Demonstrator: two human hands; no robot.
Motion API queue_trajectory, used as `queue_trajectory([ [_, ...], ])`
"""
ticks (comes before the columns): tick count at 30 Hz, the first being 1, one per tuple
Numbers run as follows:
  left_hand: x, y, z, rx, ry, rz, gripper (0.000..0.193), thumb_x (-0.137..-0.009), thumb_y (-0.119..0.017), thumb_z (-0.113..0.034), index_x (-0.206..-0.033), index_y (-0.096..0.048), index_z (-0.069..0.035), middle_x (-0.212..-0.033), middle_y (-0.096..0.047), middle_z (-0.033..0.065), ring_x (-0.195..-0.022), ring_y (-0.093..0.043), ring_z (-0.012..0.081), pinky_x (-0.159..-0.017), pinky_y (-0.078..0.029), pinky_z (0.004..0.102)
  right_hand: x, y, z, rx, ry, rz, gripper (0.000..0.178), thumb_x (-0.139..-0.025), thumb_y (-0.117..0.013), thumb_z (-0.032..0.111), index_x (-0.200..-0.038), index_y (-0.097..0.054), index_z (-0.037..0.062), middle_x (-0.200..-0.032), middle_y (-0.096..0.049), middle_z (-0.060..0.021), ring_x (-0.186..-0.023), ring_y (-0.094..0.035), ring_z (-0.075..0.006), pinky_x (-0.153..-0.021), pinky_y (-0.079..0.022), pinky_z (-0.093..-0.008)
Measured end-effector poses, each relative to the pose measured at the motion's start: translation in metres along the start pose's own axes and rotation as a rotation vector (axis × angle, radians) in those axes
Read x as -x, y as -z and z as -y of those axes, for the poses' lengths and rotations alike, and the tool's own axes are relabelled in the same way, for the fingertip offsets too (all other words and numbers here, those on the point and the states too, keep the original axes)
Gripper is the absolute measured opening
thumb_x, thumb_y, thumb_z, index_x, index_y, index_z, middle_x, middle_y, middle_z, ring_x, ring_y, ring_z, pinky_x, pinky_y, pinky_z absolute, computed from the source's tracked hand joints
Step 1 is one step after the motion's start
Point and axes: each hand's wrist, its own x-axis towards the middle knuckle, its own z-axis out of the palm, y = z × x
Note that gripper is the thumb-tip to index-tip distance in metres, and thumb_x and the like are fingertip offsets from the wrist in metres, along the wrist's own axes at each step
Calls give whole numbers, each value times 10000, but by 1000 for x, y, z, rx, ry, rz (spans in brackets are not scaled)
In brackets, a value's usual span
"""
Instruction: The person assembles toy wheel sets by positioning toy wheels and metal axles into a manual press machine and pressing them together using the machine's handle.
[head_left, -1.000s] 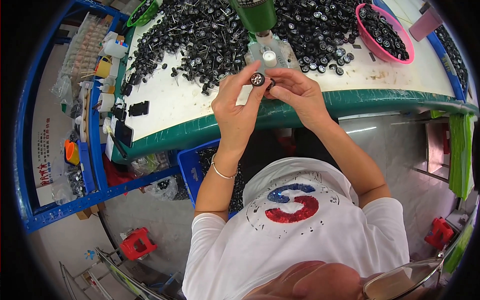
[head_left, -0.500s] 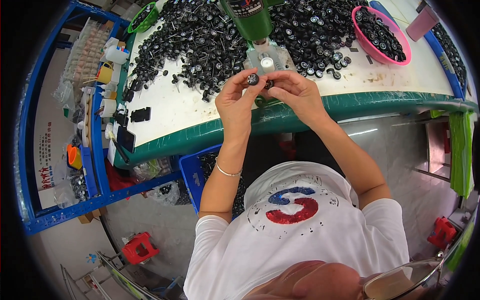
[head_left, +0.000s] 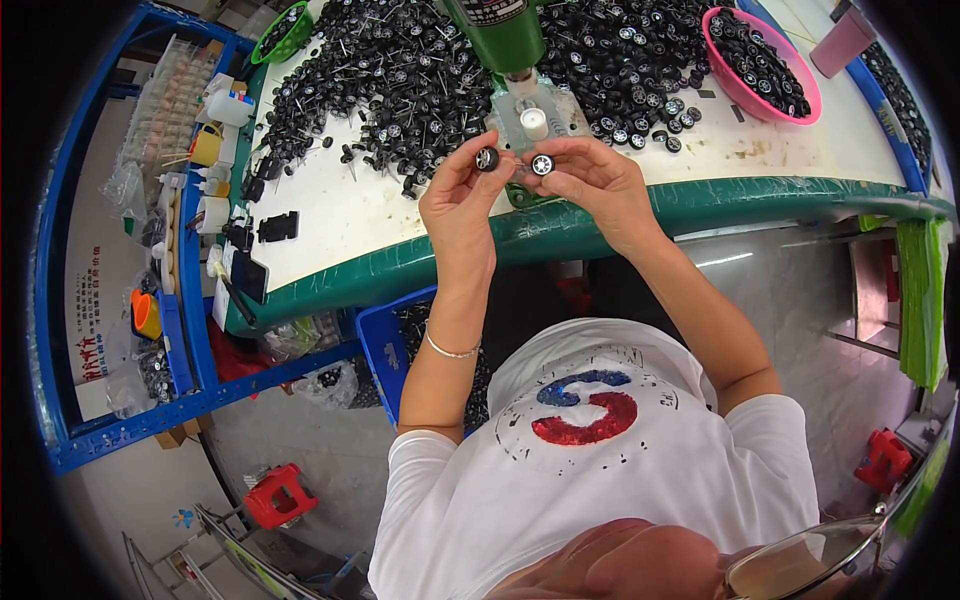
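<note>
Between the thumb and fingers of my left hand [head_left: 457, 205] is a small black toy wheel [head_left: 486, 159] with a spoked hub. My right hand [head_left: 603, 192] pinches a second toy wheel [head_left: 542, 165], its silver spoked face turned up. Both hands are over the table's near edge, close together but apart. Just beyond them stands a green bench press [head_left: 502, 38], its ram above a round white holder [head_left: 534, 124] on the metal base. Whether a thin axle joins the two wheels I cannot tell.
Heaps of black wheels, some on axles [head_left: 400, 80], cover the far part of the white table [head_left: 330, 220]. A pink basin [head_left: 768, 112] of wheels stands right, a green basket [head_left: 290, 42] far left. Bottles line the left shelf; a blue crate [head_left: 385, 350] sits below the edge.
My hands have moved slightly apart, the left one going left with its wheel. The wheel in my right hand has turned, so its spoked face now shows.
</note>
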Motion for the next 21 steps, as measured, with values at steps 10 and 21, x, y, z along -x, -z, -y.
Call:
queue_trajectory([
  [10,-4,-5,-4,69,14,-37,405,-810,-729,66,-1201,-640,15,-987,-687,70,-905,-646,113,-833,-518,233,-8,7,4,426,158,-115,271,-861,-714,112,-1126,-682,67,-1107,-651,-51,-1024,-623,-160,-911,-493,-317],
  [21,-17,-2,11,-156,-73,-29,322,-806,-730,51,-1122,-687,1,-965,-696,29,-876,-601,76,-814,-487,231,-53,23,-1,723,376,-133,284,-828,-728,196,-1097,-707,108,-1160,-608,-50,-1157,-531,-209,-998,-406,-354],
])
